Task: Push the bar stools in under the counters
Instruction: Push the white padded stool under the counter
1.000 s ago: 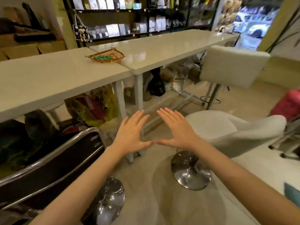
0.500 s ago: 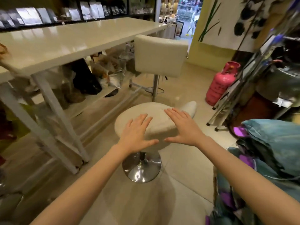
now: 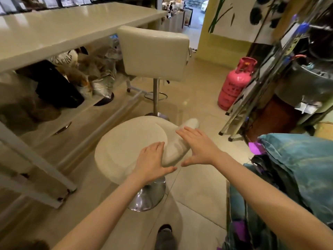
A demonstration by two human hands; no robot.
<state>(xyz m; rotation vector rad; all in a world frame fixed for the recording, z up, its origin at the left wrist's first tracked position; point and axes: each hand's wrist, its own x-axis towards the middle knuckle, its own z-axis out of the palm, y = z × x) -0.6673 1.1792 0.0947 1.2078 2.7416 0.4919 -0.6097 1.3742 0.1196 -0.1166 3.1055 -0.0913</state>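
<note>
Reaching with fingers spread and holding nothing, the left hand [image 3: 151,160] and right hand [image 3: 199,145] hover over the near stool [image 3: 129,147], which stands clear of the counter [image 3: 59,31]
</note>
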